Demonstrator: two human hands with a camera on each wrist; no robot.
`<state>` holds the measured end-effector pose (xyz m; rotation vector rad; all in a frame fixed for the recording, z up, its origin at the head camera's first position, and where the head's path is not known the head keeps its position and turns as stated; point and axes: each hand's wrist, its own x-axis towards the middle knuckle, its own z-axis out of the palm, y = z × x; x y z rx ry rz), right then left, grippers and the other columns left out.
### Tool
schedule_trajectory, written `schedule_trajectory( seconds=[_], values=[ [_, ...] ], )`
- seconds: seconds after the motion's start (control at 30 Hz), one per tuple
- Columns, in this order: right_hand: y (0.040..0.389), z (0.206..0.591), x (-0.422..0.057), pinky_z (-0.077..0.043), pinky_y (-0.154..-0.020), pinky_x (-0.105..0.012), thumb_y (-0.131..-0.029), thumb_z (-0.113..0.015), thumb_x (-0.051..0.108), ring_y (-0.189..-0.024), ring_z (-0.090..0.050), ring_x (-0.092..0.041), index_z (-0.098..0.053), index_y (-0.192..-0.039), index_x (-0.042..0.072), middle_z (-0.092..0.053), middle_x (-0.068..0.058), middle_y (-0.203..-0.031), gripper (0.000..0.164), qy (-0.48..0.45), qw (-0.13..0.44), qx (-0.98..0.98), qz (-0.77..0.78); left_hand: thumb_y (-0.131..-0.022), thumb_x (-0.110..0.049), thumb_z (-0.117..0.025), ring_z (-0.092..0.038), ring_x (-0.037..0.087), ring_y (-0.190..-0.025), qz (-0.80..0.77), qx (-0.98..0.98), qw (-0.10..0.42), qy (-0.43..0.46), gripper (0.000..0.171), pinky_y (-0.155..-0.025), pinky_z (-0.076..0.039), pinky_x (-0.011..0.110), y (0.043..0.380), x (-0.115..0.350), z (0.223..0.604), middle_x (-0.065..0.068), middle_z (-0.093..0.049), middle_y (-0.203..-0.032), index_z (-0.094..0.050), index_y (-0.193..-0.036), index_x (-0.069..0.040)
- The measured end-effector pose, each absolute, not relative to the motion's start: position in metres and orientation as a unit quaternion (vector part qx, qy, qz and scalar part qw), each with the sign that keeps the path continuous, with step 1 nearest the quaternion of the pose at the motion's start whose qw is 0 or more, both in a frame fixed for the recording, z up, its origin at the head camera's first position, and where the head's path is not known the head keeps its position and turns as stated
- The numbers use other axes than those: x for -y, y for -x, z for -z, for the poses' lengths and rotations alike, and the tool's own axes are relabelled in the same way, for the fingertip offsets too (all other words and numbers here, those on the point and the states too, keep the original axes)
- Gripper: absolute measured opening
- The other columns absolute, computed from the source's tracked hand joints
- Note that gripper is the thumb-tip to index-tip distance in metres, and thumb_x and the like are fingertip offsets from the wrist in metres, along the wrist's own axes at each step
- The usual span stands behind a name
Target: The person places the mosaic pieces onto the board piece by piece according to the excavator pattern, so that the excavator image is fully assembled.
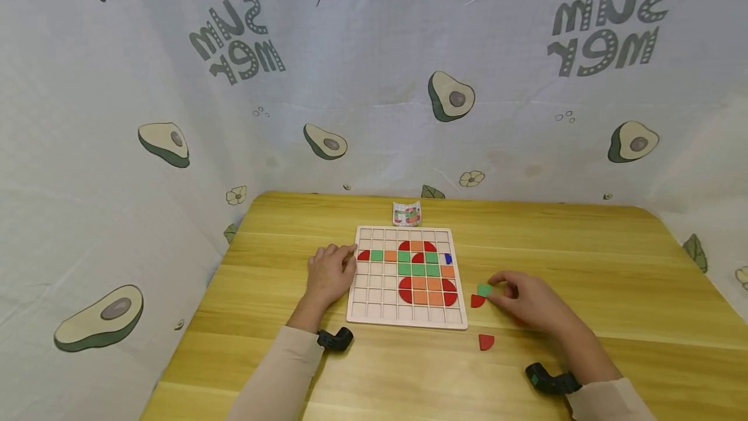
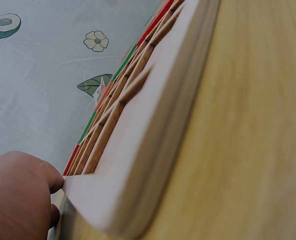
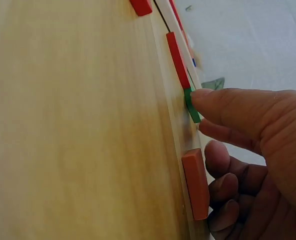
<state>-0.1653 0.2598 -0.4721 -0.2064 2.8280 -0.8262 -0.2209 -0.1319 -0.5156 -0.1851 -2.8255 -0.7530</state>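
My right hand [image 1: 528, 297] pinches a green square tile [image 1: 484, 290] between thumb and index finger, just above the table to the right of the board. A red quarter-round tile [image 1: 477, 301] lies against it. Below the curled other fingers, the right wrist view shows an orange tile [image 3: 195, 185], mostly hidden from the head camera. My left hand [image 1: 330, 275] rests at the left edge of the pale gridded board [image 1: 374, 310], its fingers touching the rim. Red, green and orange tiles fill several squares, with a blue piece [image 1: 448, 258] near the right edge.
Another red quarter-round tile [image 1: 486, 342] lies below the right hand. Behind the board stands a small curved card [image 1: 406, 214] with a coloured grid pattern. A white curtain [image 1: 374, 83] printed with avocados hangs beyond the wooden table [image 1: 397, 375].
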Motion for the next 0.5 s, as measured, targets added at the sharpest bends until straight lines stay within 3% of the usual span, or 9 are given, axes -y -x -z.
schedule_trajectory(
  seconds=[0.27,0.5],
  values=[
    [0.1635,0.4771,-0.2596,-0.036,-0.058,-0.026,-0.095,-0.073,0.029,-0.070,-0.047,-0.016,-0.068,-0.114,0.012,-0.053,0.000,-0.079,0.026,0.072,0.094,-0.950,0.287,-0.101,-0.030,-0.057,-0.051,0.022,-0.089,0.253,0.959,0.108,0.065,0.034,-0.077,-0.033,0.037,0.2205,0.1332,0.5156,0.002,-0.068,-0.099,-0.071,-0.131,-0.022],
    [0.1637,0.4777,-0.2598,-0.036,-0.057,-0.025,-0.096,-0.071,0.032,-0.068,-0.046,-0.014,-0.067,-0.113,0.011,-0.052,0.001,-0.078,0.027,0.078,0.086,-0.955,0.274,-0.101,-0.030,-0.056,-0.051,0.022,-0.089,0.256,0.959,0.103,0.064,0.035,-0.079,-0.033,0.037,0.2217,0.1331,0.5167,0.002,-0.067,-0.098,-0.070,-0.132,-0.023]
  ],
)
